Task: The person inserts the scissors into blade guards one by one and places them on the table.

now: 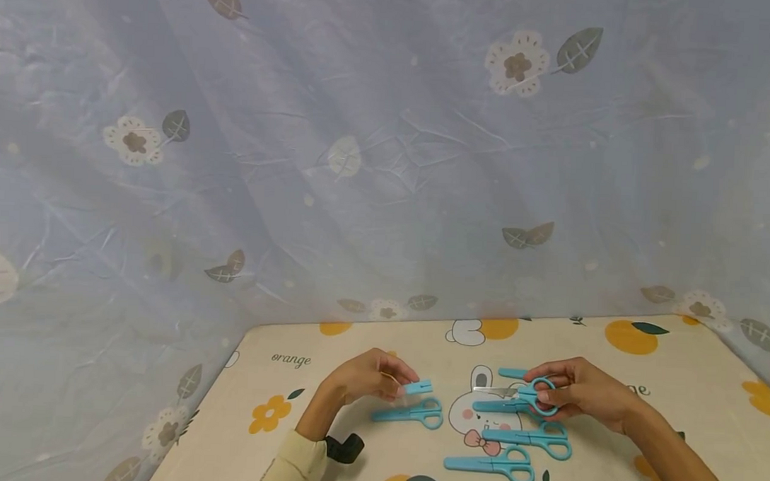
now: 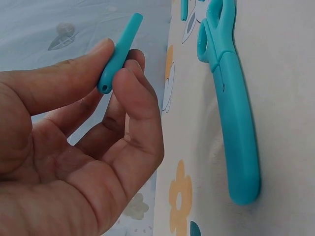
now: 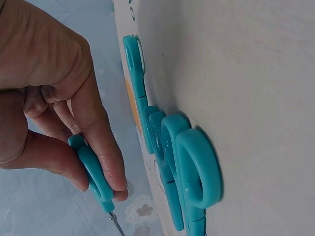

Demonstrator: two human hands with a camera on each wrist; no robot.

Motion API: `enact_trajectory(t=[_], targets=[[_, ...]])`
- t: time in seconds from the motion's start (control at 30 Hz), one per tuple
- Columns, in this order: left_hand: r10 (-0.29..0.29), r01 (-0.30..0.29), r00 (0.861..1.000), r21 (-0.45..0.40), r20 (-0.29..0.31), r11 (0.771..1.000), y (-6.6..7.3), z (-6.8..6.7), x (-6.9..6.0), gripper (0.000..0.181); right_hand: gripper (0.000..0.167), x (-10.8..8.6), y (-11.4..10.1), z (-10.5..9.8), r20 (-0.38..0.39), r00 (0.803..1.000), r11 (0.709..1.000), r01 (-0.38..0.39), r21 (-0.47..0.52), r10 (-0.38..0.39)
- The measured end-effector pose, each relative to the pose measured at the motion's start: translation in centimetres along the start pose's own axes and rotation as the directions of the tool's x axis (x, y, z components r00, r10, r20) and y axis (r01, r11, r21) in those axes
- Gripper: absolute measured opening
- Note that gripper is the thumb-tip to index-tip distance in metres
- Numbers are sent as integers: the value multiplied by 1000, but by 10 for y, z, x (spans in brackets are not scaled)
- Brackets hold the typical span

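My left hand (image 1: 370,376) pinches a small blue scissors sheath (image 1: 417,387) between thumb and fingertips, raised above the table. In the left wrist view the sheath (image 2: 120,54) tilts upward, and a small hole shows at its near end. My right hand (image 1: 586,392) grips blue-handled scissors (image 3: 93,172) by the finger loops. Their bare metal blade (image 1: 494,391) points left, toward the sheath but apart from it. Below the left hand lies a pair of sheathed scissors (image 1: 407,412). More sheathed scissors (image 1: 527,437) lie below and around the right hand.
The nearest sheathed pair (image 1: 488,464) lies toward the front of the table. Another blue piece (image 1: 512,373) shows behind the right hand, partly hidden by it. A patterned cloth (image 1: 327,437) covers the table, and a hanging grey-blue sheet (image 1: 386,198) stands behind.
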State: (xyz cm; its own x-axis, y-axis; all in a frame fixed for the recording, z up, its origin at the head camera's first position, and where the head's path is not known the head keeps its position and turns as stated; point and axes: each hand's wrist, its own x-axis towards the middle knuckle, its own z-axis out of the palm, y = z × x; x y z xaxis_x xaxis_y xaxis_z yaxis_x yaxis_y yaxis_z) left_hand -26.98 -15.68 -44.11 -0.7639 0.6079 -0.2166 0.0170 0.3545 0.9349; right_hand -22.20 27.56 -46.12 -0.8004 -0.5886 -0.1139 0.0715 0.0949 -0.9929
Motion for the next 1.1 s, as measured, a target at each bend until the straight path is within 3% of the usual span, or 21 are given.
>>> enact_trajectory(t=[0.53, 0.9, 1.1], targets=[[33, -33, 999, 6, 21, 999, 3, 5, 1, 28, 41, 6, -2, 13, -5, 1000, 1000, -2, 21, 2], [47, -46, 999, -10, 18, 999, 5, 7, -1, 29, 47, 9, -6, 19, -16, 1000, 1000, -16, -16, 15], [50, -50, 998, -23, 31, 998, 7, 12, 2, 31, 41, 10, -6, 22, -10, 1000, 1000, 2, -25, -3]])
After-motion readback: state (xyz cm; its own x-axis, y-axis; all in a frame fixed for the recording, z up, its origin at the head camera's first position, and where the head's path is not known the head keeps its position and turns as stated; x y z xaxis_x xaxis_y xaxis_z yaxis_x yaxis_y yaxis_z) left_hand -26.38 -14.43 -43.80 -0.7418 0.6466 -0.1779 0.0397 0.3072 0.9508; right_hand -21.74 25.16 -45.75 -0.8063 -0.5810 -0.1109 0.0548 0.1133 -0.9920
